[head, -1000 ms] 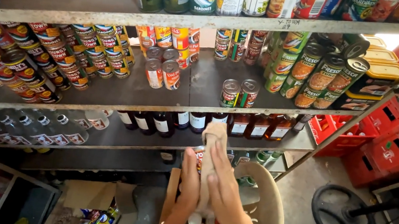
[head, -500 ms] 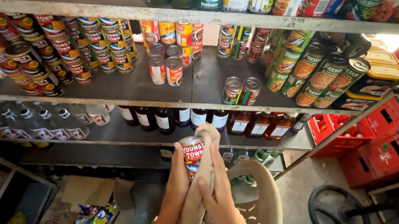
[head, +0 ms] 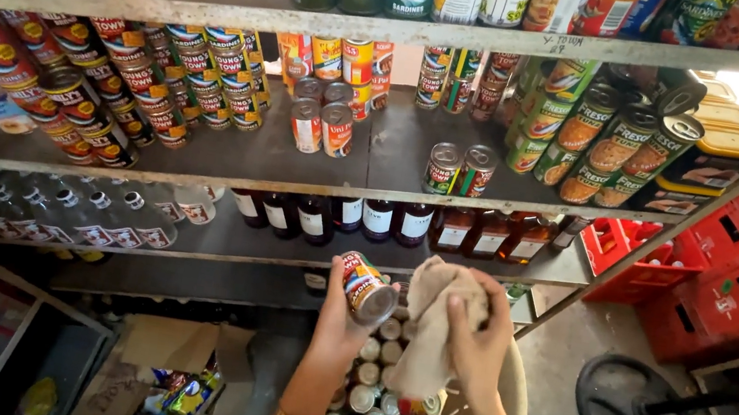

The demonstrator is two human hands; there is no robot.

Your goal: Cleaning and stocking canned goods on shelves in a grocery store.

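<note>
The left hand [head: 337, 314] is holding a small tin can [head: 369, 288] tilted on its side, its grip wrapped closed around the can's lower half, in front of the bottle shelf [head: 285, 258]. The right hand [head: 479, 334] is clutching a beige cloth [head: 432, 327] just beside the can, fingers closed over the folds. Beneath both hands, a cluster of upright cans [head: 366, 400] is sitting beside a cream plastic chair [head: 512, 396]. Dark bottles [head: 378, 218] are lining the shelf behind.
</note>
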